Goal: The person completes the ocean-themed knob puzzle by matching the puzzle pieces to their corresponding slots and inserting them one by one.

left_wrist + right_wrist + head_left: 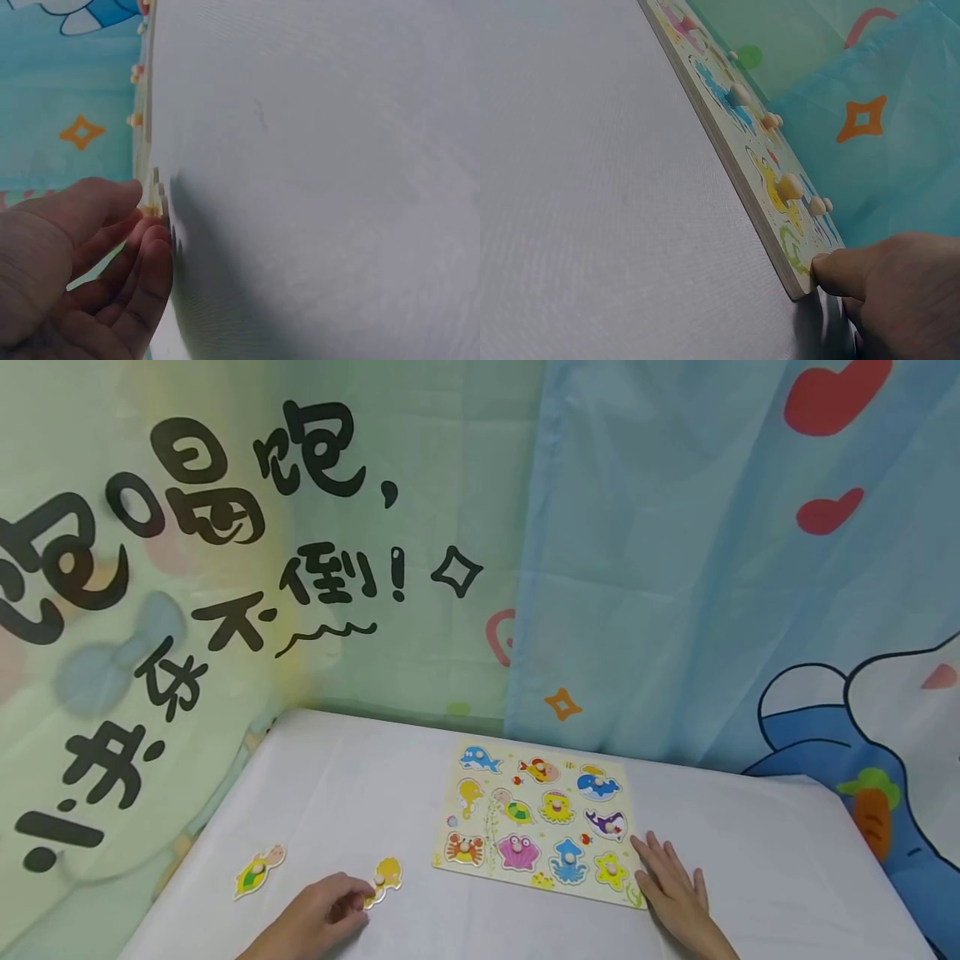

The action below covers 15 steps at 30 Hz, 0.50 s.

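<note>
My left hand (324,913) is at the lower left-centre, its curled fingers and thumb at the tail edge of a yellow seahorse puzzle piece (387,875), which they appear to pinch. In the left wrist view the thin piece (161,196) stands edge-on beside my fingertips; the exact contact is partly hidden. My right hand (678,893) rests at the right edge of a sea-animal knob puzzle board (570,893), fingers extended. The right wrist view has my thumb (840,271) against the board's corner. Seahorse and turtle pictures on the board show no knobs that I can make out.
A turtle puzzle piece (259,871) lies on the white tablecloth (337,793), left of my left hand. Pieces with wooden knobs (789,187) sit in the board. Printed curtains (637,568) hang behind the table's far edge.
</note>
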{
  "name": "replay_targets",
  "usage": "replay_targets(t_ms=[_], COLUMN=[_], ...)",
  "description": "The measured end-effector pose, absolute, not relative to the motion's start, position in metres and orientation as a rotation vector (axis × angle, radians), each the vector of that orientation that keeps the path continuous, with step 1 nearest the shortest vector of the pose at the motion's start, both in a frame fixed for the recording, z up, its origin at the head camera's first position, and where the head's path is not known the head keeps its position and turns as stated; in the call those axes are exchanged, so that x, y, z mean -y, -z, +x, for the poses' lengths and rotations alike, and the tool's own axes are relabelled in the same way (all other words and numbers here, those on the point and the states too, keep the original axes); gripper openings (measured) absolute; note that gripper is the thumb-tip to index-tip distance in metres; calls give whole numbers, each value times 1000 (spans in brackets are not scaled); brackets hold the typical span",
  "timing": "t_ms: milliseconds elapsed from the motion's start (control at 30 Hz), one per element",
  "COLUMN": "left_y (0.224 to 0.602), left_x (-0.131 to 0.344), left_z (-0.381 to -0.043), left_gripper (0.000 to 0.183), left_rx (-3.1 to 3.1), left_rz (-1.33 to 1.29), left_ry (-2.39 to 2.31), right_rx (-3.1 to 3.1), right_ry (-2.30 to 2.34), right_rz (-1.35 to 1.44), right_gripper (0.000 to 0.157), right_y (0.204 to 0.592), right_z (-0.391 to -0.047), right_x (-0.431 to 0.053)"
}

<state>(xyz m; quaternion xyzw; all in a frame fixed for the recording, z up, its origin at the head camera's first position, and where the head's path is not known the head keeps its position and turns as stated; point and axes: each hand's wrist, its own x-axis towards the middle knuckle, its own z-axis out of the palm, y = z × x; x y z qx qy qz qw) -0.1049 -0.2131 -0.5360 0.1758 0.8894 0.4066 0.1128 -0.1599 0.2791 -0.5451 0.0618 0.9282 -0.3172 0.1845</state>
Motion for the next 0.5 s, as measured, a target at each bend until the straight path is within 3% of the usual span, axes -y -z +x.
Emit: replay_targets(t_ms=[233,500], left_y=[539,544], left_x=[209,199], left_z=[-112,-129], left_gripper=[26,18], left_rx=[-2705,-2763], left_rz=[515,573], left_ry=[-1226,-1174], right_rx=[-2625,-2626], right_ry=[901,904], right_rz=[162,173], right_gripper=[56,56], right_y=[544,546], right_z=[-160,-159], right_x=[-279,-280])
